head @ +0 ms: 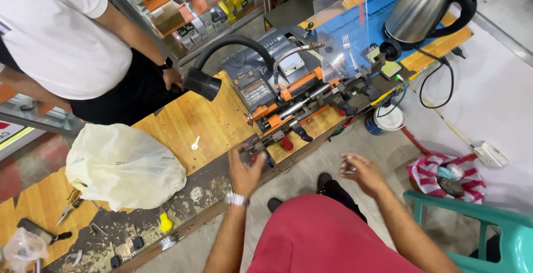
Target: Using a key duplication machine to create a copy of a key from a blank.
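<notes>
Your left hand (244, 168), watch on the wrist, sits at the front edge of the wooden workbench (183, 126), fingers curled round some small dark part (254, 158) with a touch of red; whether they truly pinch it, you cannot tell from here. Your right hand (362, 172) hangs off the bench over the floor, fingers loosely bunched, perhaps on a small metal piece, too blurred to say.

The part lies just below the key-cutting machine (294, 98), orange and grey, close to its red and dark handles, so likely within easy reach of the vise. A loose key (195, 143) rests on bare wood to the left. The black gooseneck lamp (206, 78) bends toward that spot. Clear shield (343, 39) stands behind the cutter. Further out: white plastic bag (123, 164), steel kettle (425, 7), a person in a white shirt (55, 34) at the display case.
</notes>
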